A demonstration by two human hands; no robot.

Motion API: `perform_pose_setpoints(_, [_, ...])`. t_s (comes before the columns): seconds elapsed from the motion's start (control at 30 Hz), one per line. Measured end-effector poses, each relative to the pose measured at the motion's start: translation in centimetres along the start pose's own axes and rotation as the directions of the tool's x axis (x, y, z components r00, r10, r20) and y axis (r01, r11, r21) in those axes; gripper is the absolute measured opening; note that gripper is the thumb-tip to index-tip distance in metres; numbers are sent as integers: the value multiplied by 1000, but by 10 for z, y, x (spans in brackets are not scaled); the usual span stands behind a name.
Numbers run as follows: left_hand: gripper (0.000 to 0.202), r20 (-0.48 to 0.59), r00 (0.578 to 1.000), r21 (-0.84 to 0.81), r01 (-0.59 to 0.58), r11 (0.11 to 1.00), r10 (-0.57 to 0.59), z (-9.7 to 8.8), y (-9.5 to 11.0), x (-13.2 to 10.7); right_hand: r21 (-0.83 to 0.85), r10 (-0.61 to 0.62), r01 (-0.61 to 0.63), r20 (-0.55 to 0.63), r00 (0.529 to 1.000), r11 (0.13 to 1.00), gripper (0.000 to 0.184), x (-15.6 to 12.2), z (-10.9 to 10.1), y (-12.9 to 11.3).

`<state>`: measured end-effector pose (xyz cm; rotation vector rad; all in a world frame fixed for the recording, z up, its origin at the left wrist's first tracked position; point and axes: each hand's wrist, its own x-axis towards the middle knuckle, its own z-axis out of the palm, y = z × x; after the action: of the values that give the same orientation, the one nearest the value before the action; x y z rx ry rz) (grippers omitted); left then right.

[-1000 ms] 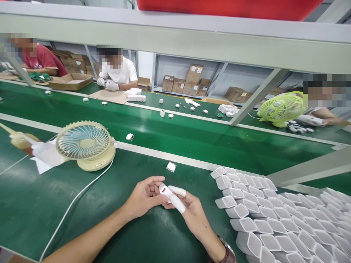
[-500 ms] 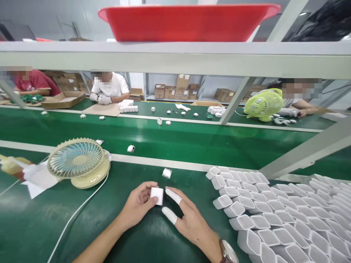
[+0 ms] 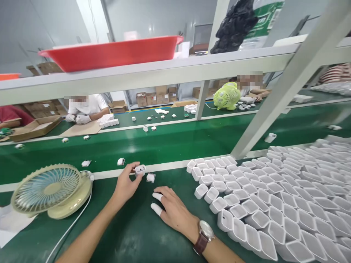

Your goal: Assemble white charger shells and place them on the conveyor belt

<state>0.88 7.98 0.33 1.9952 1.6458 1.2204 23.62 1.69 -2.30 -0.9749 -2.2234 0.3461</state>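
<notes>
My left hand (image 3: 127,184) grips a small white plastic housing (image 3: 140,170) between thumb and fingers, near the white ledge by the green conveyor. The housing's open end faces up, and something dark shows inside it. Just to the right of it, a small white part on a square base (image 3: 150,178) lies on the green table. My right hand (image 3: 174,210) is over the table with nothing in it, its thumb and index finger apart. White finger covers sit on those two fingertips, and a watch (image 3: 206,229) is on the wrist.
Rows of open white housings (image 3: 241,199) fill the right side. A cream fan (image 3: 55,190) with a white cable stands at left. Small white parts (image 3: 121,161) lie on the green conveyor (image 3: 170,146). A slanted post (image 3: 274,84) and a shelf with a red tub (image 3: 115,54) rise ahead. Co-workers sit opposite.
My left hand has moved forward with the housing to the conveyor ledge, turning its open end up. My right hand has drawn apart from it. The view has swung to the right.
</notes>
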Motion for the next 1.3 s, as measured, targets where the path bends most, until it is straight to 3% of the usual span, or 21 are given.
perform_pose_setpoints(0.13, [40,21,999,68,35,997,-37,25,-9,54,-4,26,-26,20,999,1000,18,-2,1,2])
perform_pose_setpoints(0.23, [38,45,999,110,14,994,-19,38,-12,76,-10,40,-39,20,999,999,18,-3,1,2])
perform_pose_setpoints(0.33, [39,68,997,145,-56,988,46,47,3,79,-10,51,-50,41,998,999,19,-3,1,2])
perform_pose_setpoints(0.43, [34,181,968,110,-196,974,175,59,41,63,7,86,-86,73,994,996,21,-2,0,1])
perform_pose_setpoints(0.47, [30,265,934,66,-264,962,239,64,57,55,24,106,-109,88,990,994,23,-2,0,1])
perform_pose_setpoints(0.53, [31,530,725,-114,-453,884,440,76,88,39,72,167,-179,154,974,981,29,-3,-1,2])
perform_pose_setpoints(0.6, [29,667,565,-149,-537,831,485,89,114,26,101,242,-273,248,938,957,36,-5,-1,3])
perform_pose_setpoints(0.63, [26,707,521,-133,-567,813,478,95,123,22,102,271,-311,289,918,945,38,-6,-1,4])
perform_pose_setpoints(0.7, [21,753,489,-66,-609,790,440,104,133,17,88,298,-344,333,895,935,40,-8,0,6])
perform_pose_setpoints(0.87, [9,755,524,27,-625,780,394,110,131,14,75,264,-306,344,901,949,43,-11,5,9])
perform_pose_setpoints(1.0, [10,717,565,6,-591,807,408,98,129,10,57,248,-281,329,911,958,45,-12,9,12])
perform_pose_setpoints(1.13, [12,548,717,-94,-459,883,431,67,121,4,47,215,-236,268,939,971,48,-11,11,15])
perform_pose_setpoints(1.23, [12,421,840,-142,-312,940,342,31,101,-2,45,115,-123,153,982,991,39,-6,10,15])
perform_pose_setpoints(1.3, [11,352,898,-129,-232,964,264,7,82,-8,45,47,-52,100,994,998,29,-3,8,13])
